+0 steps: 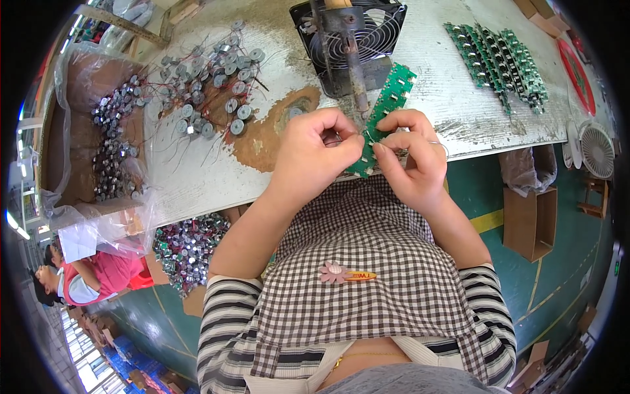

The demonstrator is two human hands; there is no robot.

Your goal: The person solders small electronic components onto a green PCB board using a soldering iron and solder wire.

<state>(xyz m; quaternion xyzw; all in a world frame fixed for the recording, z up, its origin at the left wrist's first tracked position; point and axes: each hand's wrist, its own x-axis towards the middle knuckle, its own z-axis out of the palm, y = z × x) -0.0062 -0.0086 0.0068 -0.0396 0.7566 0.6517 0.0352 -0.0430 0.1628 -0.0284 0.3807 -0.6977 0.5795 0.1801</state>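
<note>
A long green circuit board strip (396, 87) lies aslant at the table's front edge, between my hands and under the metal post. My left hand (314, 152) is closed in a pinch against the board's left side; what sits between its fingertips is hidden, though a bit of thin wire shows by the curled fingers. On the right side, my right hand (416, 152) is closed with thumb and fingers on the board. A thin pale strand shows between the two sets of fingertips. An upright metal post (355, 75) ends just above the board.
A black fan (384, 33) stands behind the post. Small round motors (243, 111) with red wires lie to the left, beside a lined carton (65, 148) of more. Stacked green boards (495, 65) lie far right. Another person (98, 279) is at lower left.
</note>
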